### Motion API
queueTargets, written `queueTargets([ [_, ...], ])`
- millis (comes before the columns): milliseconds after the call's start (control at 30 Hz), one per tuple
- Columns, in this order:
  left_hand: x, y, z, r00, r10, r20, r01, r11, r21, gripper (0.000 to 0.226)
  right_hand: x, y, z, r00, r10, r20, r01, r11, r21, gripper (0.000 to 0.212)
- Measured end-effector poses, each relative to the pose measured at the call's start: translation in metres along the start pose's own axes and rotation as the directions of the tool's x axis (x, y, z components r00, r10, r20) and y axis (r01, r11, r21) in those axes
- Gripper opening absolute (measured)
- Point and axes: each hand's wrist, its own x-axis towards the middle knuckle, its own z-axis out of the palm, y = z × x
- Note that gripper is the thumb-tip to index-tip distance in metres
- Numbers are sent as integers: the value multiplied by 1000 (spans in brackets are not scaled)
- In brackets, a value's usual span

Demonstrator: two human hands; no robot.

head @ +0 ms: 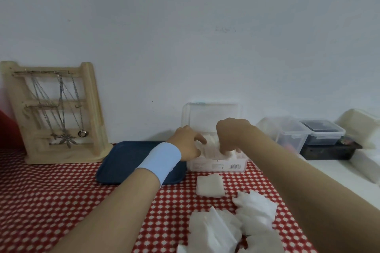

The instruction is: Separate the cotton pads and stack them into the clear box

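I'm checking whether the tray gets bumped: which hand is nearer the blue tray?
Left. The left hand hovers at the blue tray's right edge, by the clear box. The right hand is over the box, farther right.

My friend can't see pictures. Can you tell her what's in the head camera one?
Two hands, left hand and right hand, reach into an open clear box of white cotton pads on a red-and-white tablecloth. More loose pads lie nearer. A blue tray and a wooden necklace stand sit to the left.
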Motion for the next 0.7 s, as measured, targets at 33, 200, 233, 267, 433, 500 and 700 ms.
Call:
queueTargets([
  [33,-1,0,1,1000,2,-2,-2,1000,-7,44,1,-6,1,1000,18,10,-18,1000,-6,21],
  [200,-8,-1,7,1000,-6,-21,4,996,-86,42,16,-27,19,992,106,72,-123,946,300,20],
  [233,-10,-3,8,999,4,-33,-7,994,-111,41,14,-28,19,989,87,116,-123,927,355,23],
  [267,-12,-6,9,999,18,-46,-24,990,-136,40,11,-27,16,984,63,165,-124,912,390,32],
  [433,-21,-12,10,996,59,-65,-68,987,-148,49,0,-18,5,966,40,256,-170,843,511,30],
  [500,-23,-10,11,993,72,-93,-87,982,-169,44,0,-28,13,974,17,225,-140,827,544,23],
  [700,-29,-15,12,993,81,-82,-95,978,-186,52,4,-25,14,981,-27,193,-66,886,458,13],
])
